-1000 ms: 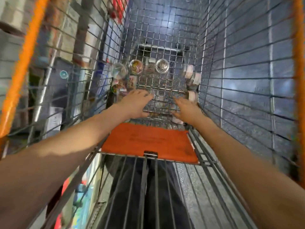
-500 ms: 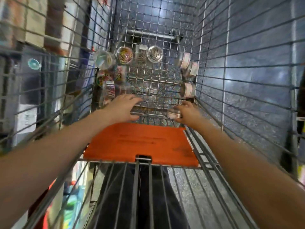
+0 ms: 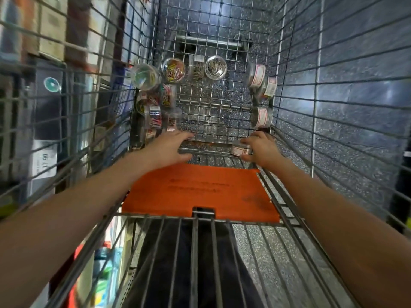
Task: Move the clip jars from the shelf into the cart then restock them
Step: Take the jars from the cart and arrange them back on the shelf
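Both my arms reach down into a wire cart (image 3: 295, 90). My right hand (image 3: 261, 148) grips a small clear clip jar (image 3: 240, 149) with a white and red label, low near the cart's right side. My left hand (image 3: 170, 150) is spread with straight fingers, just below a cluster of jars of coloured clips (image 3: 155, 117) at the cart's left side. Other jars lie on the cart floor: two round ones with coloured clips (image 3: 173, 70), one with silver clips (image 3: 215, 67), and labelled ones along the right wall (image 3: 261, 116).
An orange plastic flap (image 3: 200, 192) of the cart's child seat lies under my forearms. Store shelves with boxes and a price tag (image 3: 44, 162) stand to the left beyond the cart wall. Speckled floor tiles (image 3: 360, 107) show to the right.
My right hand has closed round a small labelled jar near the cart's right side and drawn it back a little. My left hand has shifted left toward the coloured jars.
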Available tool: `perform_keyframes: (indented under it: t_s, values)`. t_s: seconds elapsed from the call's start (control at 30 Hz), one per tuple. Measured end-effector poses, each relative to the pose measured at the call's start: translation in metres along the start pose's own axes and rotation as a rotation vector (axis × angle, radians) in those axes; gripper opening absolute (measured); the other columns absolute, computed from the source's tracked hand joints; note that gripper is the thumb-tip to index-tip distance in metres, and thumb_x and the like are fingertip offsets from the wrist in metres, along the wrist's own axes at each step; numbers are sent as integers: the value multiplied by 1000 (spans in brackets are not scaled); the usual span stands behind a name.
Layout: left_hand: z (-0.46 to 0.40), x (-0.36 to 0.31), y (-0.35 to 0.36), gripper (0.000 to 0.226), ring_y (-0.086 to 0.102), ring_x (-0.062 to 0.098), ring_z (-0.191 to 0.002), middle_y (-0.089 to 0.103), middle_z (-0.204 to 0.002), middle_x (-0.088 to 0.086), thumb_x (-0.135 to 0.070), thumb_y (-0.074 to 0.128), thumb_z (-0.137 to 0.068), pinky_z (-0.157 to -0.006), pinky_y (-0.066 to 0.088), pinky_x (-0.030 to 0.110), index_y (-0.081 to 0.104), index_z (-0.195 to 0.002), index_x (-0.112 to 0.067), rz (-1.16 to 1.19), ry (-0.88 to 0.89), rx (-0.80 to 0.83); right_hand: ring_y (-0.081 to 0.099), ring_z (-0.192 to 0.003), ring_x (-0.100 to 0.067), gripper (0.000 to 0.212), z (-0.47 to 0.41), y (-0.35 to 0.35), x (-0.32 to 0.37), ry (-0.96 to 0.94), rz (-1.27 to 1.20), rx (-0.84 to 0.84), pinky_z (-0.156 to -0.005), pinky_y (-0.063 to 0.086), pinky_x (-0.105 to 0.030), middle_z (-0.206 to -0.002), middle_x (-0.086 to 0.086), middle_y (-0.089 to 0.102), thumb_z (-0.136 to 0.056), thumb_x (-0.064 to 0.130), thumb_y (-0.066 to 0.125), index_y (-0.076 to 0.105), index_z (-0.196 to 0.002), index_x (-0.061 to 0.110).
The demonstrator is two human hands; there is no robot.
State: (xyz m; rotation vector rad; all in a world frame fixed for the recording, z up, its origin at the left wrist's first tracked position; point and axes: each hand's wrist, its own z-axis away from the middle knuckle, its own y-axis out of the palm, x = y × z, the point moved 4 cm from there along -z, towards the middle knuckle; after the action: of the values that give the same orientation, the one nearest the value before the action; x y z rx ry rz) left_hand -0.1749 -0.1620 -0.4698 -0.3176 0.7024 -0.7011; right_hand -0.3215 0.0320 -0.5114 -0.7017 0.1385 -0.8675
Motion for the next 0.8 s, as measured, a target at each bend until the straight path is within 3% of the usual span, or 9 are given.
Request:
perform_keyframes:
  t_s: [0.23, 0.43, 0.63, 0.8]
  values:
    - [0, -1, 0, 50, 48, 15, -118, 50, -134, 2, -36, 54, -94, -89, 39, 24, 40, -139, -20, 181, -40, 40, 27, -136, -24, 56, -3, -5, 17, -52, 4, 11, -114, 16, -43, -141, -6, 44, -86, 42, 63, 47, -136, 22]
    - [-2, -6, 0, 54, 52, 16, -114, 52, -132, 2, -43, 51, -93, -93, 44, 31, 37, -140, -19, 232, -75, 64, 32, -133, -21, 58, -6, -16, 57, -196, -68, -25, -113, 23, -43, -136, -5, 51, -83, 43, 64, 49, -135, 21]
    - [0, -6, -4, 63, 57, 22, -110, 50, -134, 3, -44, 54, -91, -91, 50, 38, 30, -143, -19, 459, -167, 65, 38, -127, -20, 50, 3, -37, 97, -387, -82, -103, -109, 25, -40, -123, -1, 60, -84, 44, 63, 56, -128, 21]
    - [2, -3, -3, 59, 53, 4, -88, 56, -111, -5, -47, 60, -86, -66, 42, 16, 39, -133, -17, 586, -208, 68, 39, -125, -18, 51, 12, -52, 113, -453, -127, -142, -109, 23, -37, -124, 1, 59, -84, 40, 63, 53, -132, 22]
